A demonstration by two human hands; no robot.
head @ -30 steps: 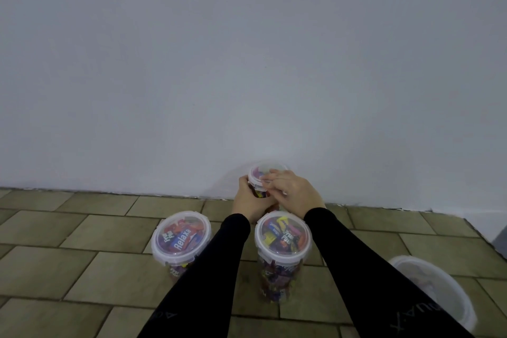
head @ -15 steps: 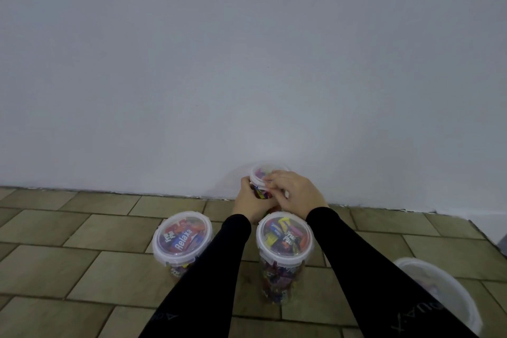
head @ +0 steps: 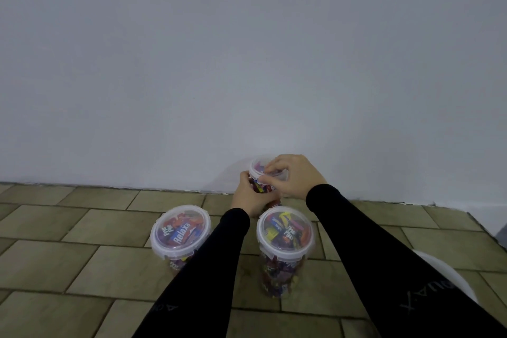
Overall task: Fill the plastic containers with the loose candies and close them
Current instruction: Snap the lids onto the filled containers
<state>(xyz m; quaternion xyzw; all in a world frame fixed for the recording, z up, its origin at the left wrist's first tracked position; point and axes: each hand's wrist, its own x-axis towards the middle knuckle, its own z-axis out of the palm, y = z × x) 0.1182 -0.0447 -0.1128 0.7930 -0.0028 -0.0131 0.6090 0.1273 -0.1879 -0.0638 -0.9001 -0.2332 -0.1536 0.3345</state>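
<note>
Three clear plastic containers full of wrapped candies stand on the tiled floor. The far container [head: 260,166] sits close to the wall; my left hand [head: 248,196] grips its side and my right hand [head: 295,175] pinches the rim of its white lid. The left container [head: 181,230] and the near container [head: 285,230] both have their lids on, and colourful wrappers show through. Most of the far container's body is hidden behind my hands.
A white plastic bucket [head: 444,274] pokes out at the lower right behind my right sleeve. A plain white wall [head: 247,63] rises just beyond the far container. Brown floor tiles [head: 68,255] stretch to the left and right.
The view has shifted slightly. My right hand has moved a little further over the lid's rim; my left hand keeps its hold on the far container.
</note>
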